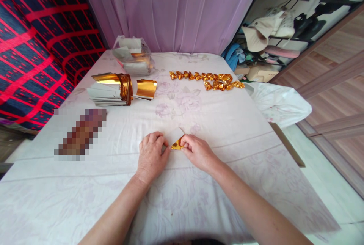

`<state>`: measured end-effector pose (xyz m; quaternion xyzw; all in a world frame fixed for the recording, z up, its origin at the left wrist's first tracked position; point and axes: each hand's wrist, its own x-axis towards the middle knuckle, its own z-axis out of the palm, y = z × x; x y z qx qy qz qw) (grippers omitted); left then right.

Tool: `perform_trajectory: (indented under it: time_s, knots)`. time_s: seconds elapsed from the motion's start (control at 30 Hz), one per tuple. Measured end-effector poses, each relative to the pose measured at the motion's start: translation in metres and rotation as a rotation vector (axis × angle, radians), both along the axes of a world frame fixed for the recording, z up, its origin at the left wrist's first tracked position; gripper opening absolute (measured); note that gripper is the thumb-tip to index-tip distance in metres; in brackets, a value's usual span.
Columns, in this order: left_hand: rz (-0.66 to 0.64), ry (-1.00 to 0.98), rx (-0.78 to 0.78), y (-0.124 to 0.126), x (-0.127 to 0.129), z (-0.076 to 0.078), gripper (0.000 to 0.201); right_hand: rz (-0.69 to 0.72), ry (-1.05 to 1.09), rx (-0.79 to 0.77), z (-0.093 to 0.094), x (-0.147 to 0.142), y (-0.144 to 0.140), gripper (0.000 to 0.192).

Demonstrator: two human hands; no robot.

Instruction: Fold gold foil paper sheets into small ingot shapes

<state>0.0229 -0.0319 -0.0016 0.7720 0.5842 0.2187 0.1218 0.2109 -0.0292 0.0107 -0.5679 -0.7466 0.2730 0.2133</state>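
Observation:
A sheet of gold foil paper (175,135), pale grey on its back, lies partly folded on the cloth in front of me. Its gold side shows along the near edge, between my two hands. My left hand (153,150) rests on the sheet's left part, fingers curled and thumb pressed down on it. The right corner is pinched between the thumb and fingers of my right hand (197,151). Farther back, several folded gold paper pieces (212,76) sit in rows. To the left stands a fanned stack of gold foil sheets (109,91).
A clear plastic bag (133,57) with more sheets stands at the back left. Left of my hands is a pixelated patch (81,133). A flowered cloth (227,199) covers the table. Beyond the right edge are a white bag (280,102) and a shelf with a cap (257,32).

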Motion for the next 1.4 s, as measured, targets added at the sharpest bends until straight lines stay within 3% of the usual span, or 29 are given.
perform_trajectory:
  time_s: [0.23,0.43,0.63,0.8,0.93,1.13,1.27,1.4]
  knots:
    - [0.003,-0.003,0.010,0.000,0.000,0.002,0.005,-0.113,-0.113,0.098,-0.007,-0.015,-0.005,0.009]
    - [0.001,-0.006,0.020,0.001,-0.001,0.001,0.006,-0.222,-0.172,0.092,-0.009,-0.026,-0.007,0.016]
    - [-0.004,-0.006,-0.010,0.002,-0.001,0.000,0.004,-0.162,-0.107,-0.001,-0.009,-0.015,0.000,0.012]
    - [-0.002,-0.009,-0.026,0.003,-0.002,0.001,0.004,-0.048,-0.033,-0.007,-0.011,-0.004,0.002,0.022]
    - [-0.021,-0.018,0.004,0.003,-0.002,0.000,0.008,-0.028,0.026,0.106,-0.015,0.001,-0.001,0.022]
    - [-0.074,0.008,0.100,-0.001,-0.001,-0.001,0.021,-0.029,-0.014,0.471,-0.023,0.013,-0.006,0.040]
    - [-0.136,0.092,0.168,-0.004,0.001,0.005,0.029,-0.010,-0.113,0.466,-0.028,0.016,-0.009,0.046]
    - [-0.172,0.170,0.201,-0.009,0.004,0.014,0.023,-0.007,-0.094,0.476,-0.030,0.016,-0.011,0.044]
